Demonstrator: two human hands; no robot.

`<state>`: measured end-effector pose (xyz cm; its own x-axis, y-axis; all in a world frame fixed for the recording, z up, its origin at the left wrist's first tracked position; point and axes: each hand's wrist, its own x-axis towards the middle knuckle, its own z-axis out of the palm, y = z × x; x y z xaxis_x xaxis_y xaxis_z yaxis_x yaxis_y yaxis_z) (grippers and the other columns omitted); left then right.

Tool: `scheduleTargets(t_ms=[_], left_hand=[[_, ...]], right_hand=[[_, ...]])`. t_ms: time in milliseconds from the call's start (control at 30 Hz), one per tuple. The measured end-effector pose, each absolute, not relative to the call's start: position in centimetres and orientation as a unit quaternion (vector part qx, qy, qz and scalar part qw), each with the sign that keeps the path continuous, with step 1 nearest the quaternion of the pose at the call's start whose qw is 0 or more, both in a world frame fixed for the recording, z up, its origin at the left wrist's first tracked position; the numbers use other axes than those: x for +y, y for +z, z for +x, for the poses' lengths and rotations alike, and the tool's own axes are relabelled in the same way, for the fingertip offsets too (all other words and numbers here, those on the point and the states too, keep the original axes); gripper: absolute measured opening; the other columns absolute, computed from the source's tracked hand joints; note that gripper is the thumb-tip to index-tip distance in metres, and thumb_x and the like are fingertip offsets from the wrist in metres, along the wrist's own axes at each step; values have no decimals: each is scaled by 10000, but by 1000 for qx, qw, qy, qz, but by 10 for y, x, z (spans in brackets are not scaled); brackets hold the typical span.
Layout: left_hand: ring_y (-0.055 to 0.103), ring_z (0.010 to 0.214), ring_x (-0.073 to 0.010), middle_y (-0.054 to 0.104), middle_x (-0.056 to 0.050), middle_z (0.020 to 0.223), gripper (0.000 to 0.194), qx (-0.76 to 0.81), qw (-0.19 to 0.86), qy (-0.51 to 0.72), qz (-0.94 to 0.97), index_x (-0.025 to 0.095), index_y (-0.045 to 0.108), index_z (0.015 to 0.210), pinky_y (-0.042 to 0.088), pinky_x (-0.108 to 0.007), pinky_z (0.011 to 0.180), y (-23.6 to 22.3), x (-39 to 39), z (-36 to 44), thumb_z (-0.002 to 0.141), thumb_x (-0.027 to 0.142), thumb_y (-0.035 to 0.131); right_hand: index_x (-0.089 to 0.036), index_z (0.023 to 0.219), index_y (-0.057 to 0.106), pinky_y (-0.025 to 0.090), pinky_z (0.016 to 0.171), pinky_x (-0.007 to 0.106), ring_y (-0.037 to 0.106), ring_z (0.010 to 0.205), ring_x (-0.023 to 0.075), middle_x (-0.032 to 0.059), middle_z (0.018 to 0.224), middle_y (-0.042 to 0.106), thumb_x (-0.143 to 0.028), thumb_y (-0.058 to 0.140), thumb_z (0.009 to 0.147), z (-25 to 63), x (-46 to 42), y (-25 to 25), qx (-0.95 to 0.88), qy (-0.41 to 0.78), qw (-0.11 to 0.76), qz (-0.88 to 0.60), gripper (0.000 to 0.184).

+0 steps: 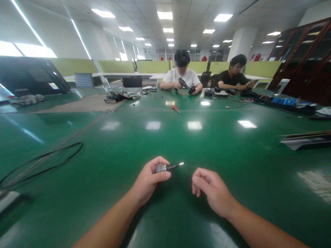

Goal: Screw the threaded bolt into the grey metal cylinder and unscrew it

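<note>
My left hand [150, 179] is closed around a small metal tool [169, 167] with a silver collar and a thin shaft whose tip points right. My right hand [210, 191] hovers just to the right of that tip, its fingers curled loosely inward; nothing shows in them. Both hands are low over the green table [165, 137], a short gap between them.
A black cable loop [41, 162] lies at the left. Dark flat strips [307, 140] lie at the right. A red screwdriver [176, 109] lies mid-table. Two other people sit at the far side among tools and parts [124, 95].
</note>
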<state>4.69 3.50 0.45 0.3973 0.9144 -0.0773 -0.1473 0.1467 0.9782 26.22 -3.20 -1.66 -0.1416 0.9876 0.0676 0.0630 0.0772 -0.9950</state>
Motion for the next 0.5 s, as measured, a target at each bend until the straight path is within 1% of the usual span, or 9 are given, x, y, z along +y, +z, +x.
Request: scheduleTargets(t_ms=[100, 167, 267, 333, 400, 467, 500], left_hand=[[500, 625, -123, 631, 11, 681, 396, 347, 682, 403, 502, 160, 547, 839, 352, -237, 628, 5, 37, 45, 620, 286, 853], [550, 691, -135, 691, -25, 760, 413, 345, 685, 408, 495, 157, 544, 857, 390, -243, 690, 6, 36, 46, 625, 278, 863], [596, 749, -140, 742, -78, 925, 441, 396, 670, 411, 476, 152, 558, 955, 420, -242, 713, 13, 33, 48, 654, 255, 863], [625, 766, -139, 748, -91, 997, 492, 440, 646, 410, 470, 160, 553, 1051, 443, -240, 714, 21, 30, 47, 676, 252, 858], [672, 833, -159, 753, -85, 1007, 581, 470, 616, 410, 481, 176, 533, 1133, 480, -252, 765, 30, 24, 39, 667, 262, 870], [709, 909, -205, 757, -77, 990, 656, 492, 581, 404, 506, 194, 518, 1164, 517, -286, 825, 37, 16, 20, 635, 282, 895], [722, 921, -235, 760, -74, 975, 678, 508, 561, 399, 517, 202, 517, 1157, 538, -311, 829, 39, 10, 7, 610, 288, 909]], right_hand=[[-179, 566, 543, 420, 608, 275, 533, 554, 146, 14, 548, 545, -405, 413, 993, 261, -31, -17, -598, 471, 447, -470, 500], [-183, 529, 532, 419, 641, 278, 540, 568, 148, 12, 535, 533, -406, 381, 1006, 261, -31, -16, -619, 450, 439, -472, 548], [-184, 544, 530, 417, 645, 271, 540, 578, 145, 8, 554, 543, -418, 404, 1000, 261, -31, -15, -624, 445, 434, -474, 527], [-184, 568, 530, 418, 632, 263, 536, 575, 141, 2, 565, 544, -419, 437, 986, 260, -31, -14, -617, 457, 434, -471, 489], [-185, 589, 527, 416, 614, 251, 529, 565, 134, -5, 567, 542, -408, 471, 970, 258, -31, -13, -609, 472, 438, -463, 446], [-186, 606, 521, 411, 597, 240, 519, 556, 127, -13, 565, 539, -382, 500, 953, 257, -31, -13, -599, 483, 444, -460, 399], [-186, 616, 521, 411, 595, 236, 519, 555, 124, -16, 566, 540, -364, 512, 944, 256, -31, -14, -594, 489, 446, -458, 373]])
